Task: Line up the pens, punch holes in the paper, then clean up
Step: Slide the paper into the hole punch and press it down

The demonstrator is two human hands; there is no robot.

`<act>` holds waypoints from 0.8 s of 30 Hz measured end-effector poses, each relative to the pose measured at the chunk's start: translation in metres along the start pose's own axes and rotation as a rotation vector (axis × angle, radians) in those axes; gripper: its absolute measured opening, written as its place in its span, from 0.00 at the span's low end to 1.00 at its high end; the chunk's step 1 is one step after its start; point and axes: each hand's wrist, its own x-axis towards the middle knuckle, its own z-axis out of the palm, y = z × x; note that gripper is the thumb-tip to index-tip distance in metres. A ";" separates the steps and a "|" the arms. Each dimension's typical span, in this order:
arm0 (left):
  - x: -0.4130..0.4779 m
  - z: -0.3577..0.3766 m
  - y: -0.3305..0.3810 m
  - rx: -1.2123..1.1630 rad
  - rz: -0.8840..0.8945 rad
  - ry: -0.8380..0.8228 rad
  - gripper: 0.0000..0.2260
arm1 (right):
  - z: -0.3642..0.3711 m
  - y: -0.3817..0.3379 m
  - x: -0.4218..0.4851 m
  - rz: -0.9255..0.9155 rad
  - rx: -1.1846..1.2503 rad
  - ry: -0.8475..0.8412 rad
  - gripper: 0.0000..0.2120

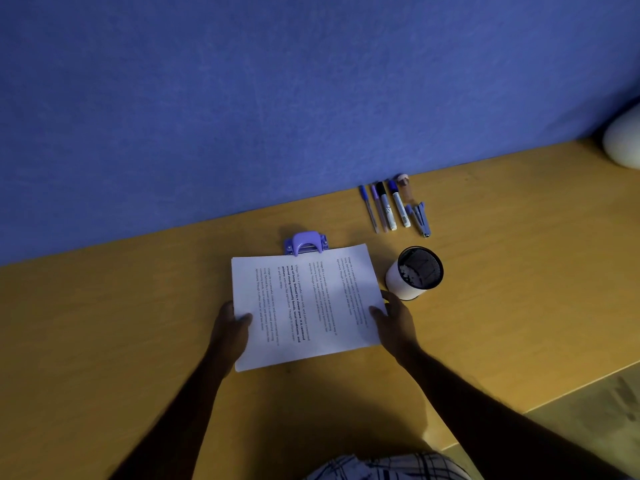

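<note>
Pens (391, 209) lie lined up at upper right, so that step looks done, while the left hand (230, 327) and right hand (394, 320) pinch the paper (304, 306) by its sides, far edge at the hole punch (305, 243) at centre frame — punching and cleanup remain.

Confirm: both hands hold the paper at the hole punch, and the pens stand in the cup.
Wrong: the head view shows the pens lined up on the desk, outside the cup. The left hand and right hand hold the paper at the hole punch.

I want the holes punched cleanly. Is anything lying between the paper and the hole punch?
Nothing visible. The paper, gripped by left hand and right hand, meets the hole punch at its far edge; the pen cup stands to its right.
</note>
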 end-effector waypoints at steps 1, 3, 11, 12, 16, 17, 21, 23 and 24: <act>0.000 0.000 0.000 -0.005 -0.004 0.004 0.15 | -0.001 0.001 -0.001 -0.002 0.010 0.001 0.16; 0.000 -0.001 0.001 -0.030 -0.022 0.015 0.16 | -0.002 0.001 0.000 -0.002 0.036 0.000 0.15; 0.005 -0.009 0.005 -0.065 0.017 0.015 0.15 | 0.000 -0.006 0.004 0.031 0.144 -0.025 0.17; 0.005 -0.010 0.006 -0.070 0.020 0.017 0.15 | 0.001 -0.006 0.005 0.031 0.144 -0.023 0.17; 0.009 -0.009 0.008 -0.083 0.013 0.032 0.15 | 0.002 -0.004 0.005 0.019 0.134 -0.005 0.15; 0.009 -0.009 0.008 -0.079 0.007 0.033 0.15 | 0.002 -0.004 0.004 0.018 0.135 0.002 0.15; 0.009 -0.004 0.012 -0.069 -0.005 0.023 0.17 | 0.002 -0.002 0.005 0.017 0.140 0.034 0.15; 0.009 -0.002 0.012 -0.070 -0.002 0.017 0.17 | 0.002 -0.001 0.006 0.014 0.131 0.047 0.14; 0.008 -0.001 0.012 -0.071 -0.002 0.018 0.16 | 0.002 -0.001 0.007 0.010 0.129 0.051 0.14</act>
